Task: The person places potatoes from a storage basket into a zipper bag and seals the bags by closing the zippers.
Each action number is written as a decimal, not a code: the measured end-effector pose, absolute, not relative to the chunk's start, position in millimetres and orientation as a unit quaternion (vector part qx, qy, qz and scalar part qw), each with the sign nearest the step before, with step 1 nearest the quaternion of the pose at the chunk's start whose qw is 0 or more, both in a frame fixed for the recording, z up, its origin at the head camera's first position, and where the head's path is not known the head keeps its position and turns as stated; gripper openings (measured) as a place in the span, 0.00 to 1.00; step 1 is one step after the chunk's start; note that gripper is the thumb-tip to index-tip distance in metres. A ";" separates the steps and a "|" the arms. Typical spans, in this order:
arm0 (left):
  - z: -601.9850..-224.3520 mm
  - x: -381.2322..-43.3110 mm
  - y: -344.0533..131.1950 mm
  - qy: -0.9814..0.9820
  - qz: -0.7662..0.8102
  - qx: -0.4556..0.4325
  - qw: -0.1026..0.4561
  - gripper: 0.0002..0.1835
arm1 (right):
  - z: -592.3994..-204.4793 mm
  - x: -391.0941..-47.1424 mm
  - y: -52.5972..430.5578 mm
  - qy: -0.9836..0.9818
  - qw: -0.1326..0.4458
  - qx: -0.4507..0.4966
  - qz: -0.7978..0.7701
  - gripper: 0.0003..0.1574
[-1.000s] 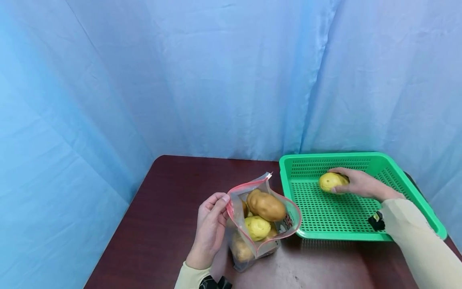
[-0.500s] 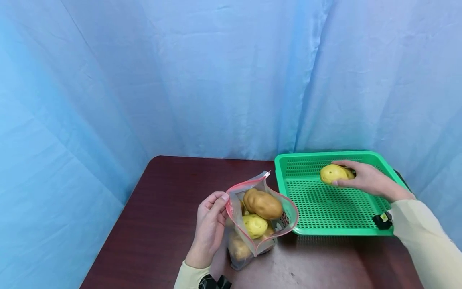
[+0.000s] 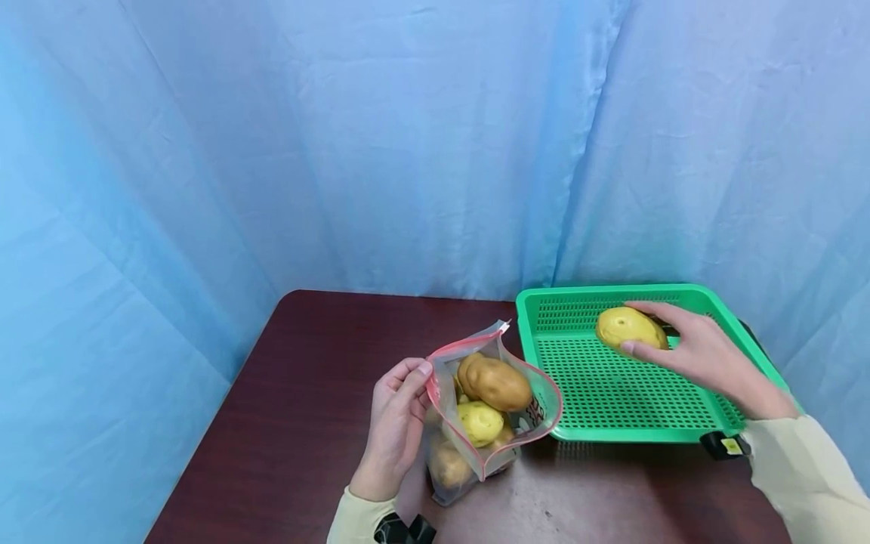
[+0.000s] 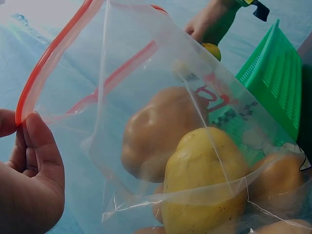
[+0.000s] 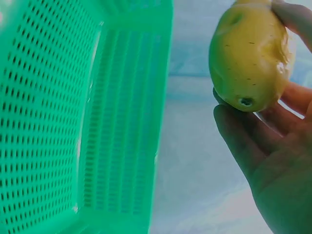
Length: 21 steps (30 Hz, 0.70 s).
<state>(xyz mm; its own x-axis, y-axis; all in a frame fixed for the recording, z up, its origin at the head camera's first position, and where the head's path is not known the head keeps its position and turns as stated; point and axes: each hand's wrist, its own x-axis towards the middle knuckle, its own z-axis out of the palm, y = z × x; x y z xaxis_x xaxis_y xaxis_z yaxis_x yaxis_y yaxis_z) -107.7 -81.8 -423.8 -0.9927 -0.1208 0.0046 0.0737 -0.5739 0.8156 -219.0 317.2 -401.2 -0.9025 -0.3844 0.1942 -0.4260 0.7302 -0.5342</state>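
Note:
A clear zip bag [image 3: 469, 472] with a red-edged mouth stands gaping on the table. Inside it lie several potatoes, among them a brown potato [image 3: 501, 384] on top and a yellow potato [image 3: 480, 423] below it. My left hand [image 3: 394, 431] pinches the bag's left rim between thumb and fingers, as the left wrist view also shows. Over the green basket [image 3: 612, 436], my right hand [image 3: 707, 355] grips another yellow potato [image 3: 628, 326]. In the right wrist view this potato [image 5: 251, 58] is raised, with fingers and thumb around it.
The basket's perforated floor [image 3: 612, 393] shows beneath the right hand. Dark reddish-brown tabletop [image 3: 306, 400] extends left of the bag. A light blue curtain [image 3: 408, 151] hangs behind the table.
My right hand has lifted the yellow potato from the basket floor, then shifted it slightly left. The left hand still holds the bag's rim. The whole head view has shifted slightly.

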 end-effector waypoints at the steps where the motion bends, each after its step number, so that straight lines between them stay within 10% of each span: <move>1: -423.8 -108.1 -81.3 -0.459 -0.886 0.024 0.054 0.06 | -400.3 -215.2 315.4 -0.928 0.046 0.216 0.301 0.39; 21: -424.8 -110.2 -79.1 -0.461 -0.885 0.023 0.052 0.06 | -371.4 -155.7 255.4 -0.884 0.159 0.223 0.380 0.42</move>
